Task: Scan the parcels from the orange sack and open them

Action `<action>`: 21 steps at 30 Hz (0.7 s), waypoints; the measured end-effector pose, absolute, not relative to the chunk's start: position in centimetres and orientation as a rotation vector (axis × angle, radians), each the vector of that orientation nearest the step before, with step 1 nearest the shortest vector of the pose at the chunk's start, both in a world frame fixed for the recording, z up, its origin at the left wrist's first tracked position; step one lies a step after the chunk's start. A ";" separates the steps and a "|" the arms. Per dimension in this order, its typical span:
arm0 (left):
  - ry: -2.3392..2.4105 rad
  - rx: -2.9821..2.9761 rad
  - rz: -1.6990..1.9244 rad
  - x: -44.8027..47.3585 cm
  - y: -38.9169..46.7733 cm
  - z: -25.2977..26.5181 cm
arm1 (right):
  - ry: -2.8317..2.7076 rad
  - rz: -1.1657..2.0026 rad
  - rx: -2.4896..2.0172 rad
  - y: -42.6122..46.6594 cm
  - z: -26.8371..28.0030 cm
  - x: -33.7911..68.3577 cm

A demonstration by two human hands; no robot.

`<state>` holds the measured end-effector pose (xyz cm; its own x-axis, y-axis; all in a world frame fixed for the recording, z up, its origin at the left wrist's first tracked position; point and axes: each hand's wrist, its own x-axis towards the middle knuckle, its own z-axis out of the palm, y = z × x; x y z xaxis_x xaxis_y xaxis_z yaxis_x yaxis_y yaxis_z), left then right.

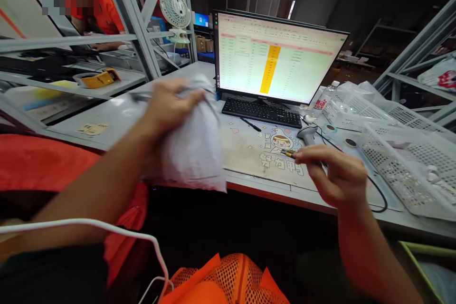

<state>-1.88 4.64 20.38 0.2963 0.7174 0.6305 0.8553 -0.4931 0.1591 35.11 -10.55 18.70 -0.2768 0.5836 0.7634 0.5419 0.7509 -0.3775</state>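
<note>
One held bag (195, 149) near desk edge (263, 186), part-bare mat (245, 152)

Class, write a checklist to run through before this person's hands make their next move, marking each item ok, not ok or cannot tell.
1. White bag gripped by the left hand: ok.
2. Yellow-and-black tool pinched in the right hand: ok.
3. Tool clear of the bag: ok, a gap shows between them.
4. Bag laid flat on the desk mat: not ok, it is held up.
5. Bag sealed: cannot tell, its top is gripped and blurred.
6. Monitor lit: ok.
</note>
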 end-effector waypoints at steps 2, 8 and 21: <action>-1.519 -2.553 -0.838 3.1 6.5 17.3 | -1.831 0.101 -1.065 -6.4 16.7 37.2; -1.336 -2.860 -0.439 12.9 9.1 8.2 | -1.554 -0.035 -1.911 3.8 11.7 45.1; -1.374 -2.740 -0.321 11.2 -0.7 8.1 | -1.388 0.047 -2.616 11.2 6.7 45.7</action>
<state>11.21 -0.72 8.06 0.5812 0.7857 0.2119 0.7982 -0.6011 0.0396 45.73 11.24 6.75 0.5635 0.8242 0.0563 0.8186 -0.5478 -0.1728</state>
